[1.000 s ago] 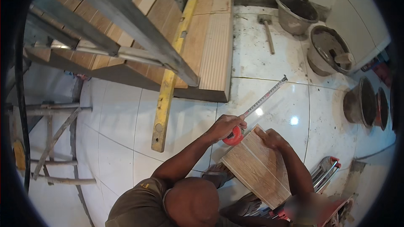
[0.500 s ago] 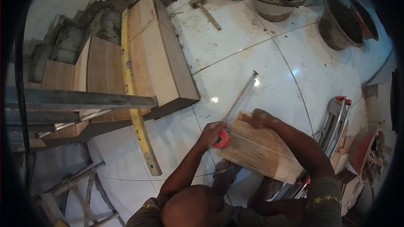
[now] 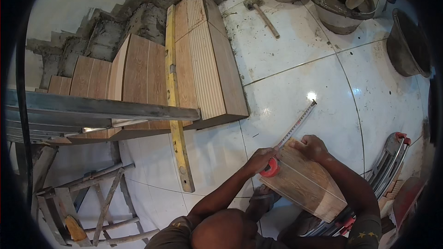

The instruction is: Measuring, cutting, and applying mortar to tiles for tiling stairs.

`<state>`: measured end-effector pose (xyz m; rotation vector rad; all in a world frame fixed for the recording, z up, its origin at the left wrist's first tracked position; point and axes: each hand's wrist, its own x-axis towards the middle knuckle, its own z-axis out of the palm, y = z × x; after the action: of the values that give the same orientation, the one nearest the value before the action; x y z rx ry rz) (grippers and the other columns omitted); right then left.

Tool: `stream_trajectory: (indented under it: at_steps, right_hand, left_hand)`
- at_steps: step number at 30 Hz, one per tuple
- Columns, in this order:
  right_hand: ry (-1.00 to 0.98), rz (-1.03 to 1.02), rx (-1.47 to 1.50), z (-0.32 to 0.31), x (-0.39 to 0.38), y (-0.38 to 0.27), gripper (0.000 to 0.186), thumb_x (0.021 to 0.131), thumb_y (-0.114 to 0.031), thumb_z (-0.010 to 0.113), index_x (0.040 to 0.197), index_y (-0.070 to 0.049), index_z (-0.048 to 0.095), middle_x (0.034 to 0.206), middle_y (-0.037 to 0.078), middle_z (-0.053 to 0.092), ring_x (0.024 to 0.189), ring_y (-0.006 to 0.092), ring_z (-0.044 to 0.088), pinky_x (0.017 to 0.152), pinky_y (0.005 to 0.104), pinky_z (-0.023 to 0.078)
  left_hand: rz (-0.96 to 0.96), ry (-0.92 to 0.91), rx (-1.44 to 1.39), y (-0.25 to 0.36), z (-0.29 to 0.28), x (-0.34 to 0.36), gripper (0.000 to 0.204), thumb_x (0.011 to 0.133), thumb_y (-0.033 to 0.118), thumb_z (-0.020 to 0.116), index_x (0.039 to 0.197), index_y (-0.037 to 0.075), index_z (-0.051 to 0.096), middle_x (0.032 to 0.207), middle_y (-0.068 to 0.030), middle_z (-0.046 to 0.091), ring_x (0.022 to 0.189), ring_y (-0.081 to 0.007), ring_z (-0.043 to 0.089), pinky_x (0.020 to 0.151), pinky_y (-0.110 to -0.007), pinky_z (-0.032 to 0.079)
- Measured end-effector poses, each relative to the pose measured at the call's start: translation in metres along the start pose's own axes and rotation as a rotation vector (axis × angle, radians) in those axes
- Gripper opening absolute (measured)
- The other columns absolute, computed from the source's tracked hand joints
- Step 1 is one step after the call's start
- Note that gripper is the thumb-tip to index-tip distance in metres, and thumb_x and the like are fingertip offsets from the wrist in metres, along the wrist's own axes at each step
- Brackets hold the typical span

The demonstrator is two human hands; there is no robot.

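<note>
My left hand (image 3: 260, 161) is closed around a red tape measure (image 3: 270, 168) at the left edge of a wood-grain plank (image 3: 307, 180). Its pale tape blade (image 3: 297, 123) sticks out past the plank's far end, over the white floor, with a dark hook at the tip. My right hand (image 3: 314, 148) grips the plank's far end, fingers curled and thumb on the upper face. The plank, possibly a wood-look tile, has a light lengthwise line and lies tilted over my feet. My bent left knee shows at the lower edge.
Wood-faced steps (image 3: 182, 55) rise at left, with a yellow spirit level (image 3: 173, 87) lying across them. Grey metal bars (image 3: 106, 106) jut in there. A mallet (image 3: 262, 16), a mortar bucket (image 3: 339, 16) and a tile cutter (image 3: 385, 163) stand on the floor. A wooden trestle (image 3: 97, 198) is at lower left.
The view has swung left, so everything sits farther right in the picture. Both hands keep their hold, and the tape blade still extends past the plank.
</note>
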<state>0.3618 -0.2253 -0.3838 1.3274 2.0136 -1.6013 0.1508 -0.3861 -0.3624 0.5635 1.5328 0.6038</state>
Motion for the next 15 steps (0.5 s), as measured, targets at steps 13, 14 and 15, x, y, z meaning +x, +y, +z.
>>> stream_trajectory:
  at_steps: [13, 14, 15]
  right_hand:
    - [0.192, -0.181, 0.091, 0.013, -0.022, 0.016, 0.028, 0.094, -0.033, 0.069, 0.095, -0.005, 0.072, 0.092, 0.019, 0.072, 0.086, 0.0377, 0.070, 0.079, 0.0466, 0.054]
    - [0.214, -0.186, 0.060, 0.014, -0.026, 0.014, 0.026, 0.094, -0.031, 0.069, 0.097, -0.005, 0.072, 0.092, 0.019, 0.072, 0.089, 0.0380, 0.069, 0.080, 0.0477, 0.054]
    - [0.236, -0.191, 0.029, 0.015, -0.029, 0.013, 0.025, 0.094, -0.030, 0.068, 0.099, -0.006, 0.072, 0.093, 0.018, 0.071, 0.092, 0.0383, 0.069, 0.081, 0.0489, 0.054]
  left_hand:
    - [0.068, 0.269, 0.276, -0.012, -0.028, -0.026, 0.055, 0.108, 0.047, 0.049, 0.107, -0.003, 0.073, 0.089, -0.0141, 0.073, 0.084, -0.0179, 0.066, 0.082, -0.033, 0.051]
    - [0.032, 0.268, 0.275, -0.016, -0.029, -0.031, 0.056, 0.107, 0.048, 0.049, 0.109, -0.003, 0.073, 0.089, -0.0146, 0.073, 0.083, -0.0178, 0.067, 0.082, -0.033, 0.051]
    - [0.007, 0.258, 0.269, -0.020, -0.029, -0.033, 0.053, 0.107, 0.046, 0.051, 0.111, -0.002, 0.074, 0.088, -0.0150, 0.073, 0.082, -0.0174, 0.067, 0.082, -0.032, 0.052]
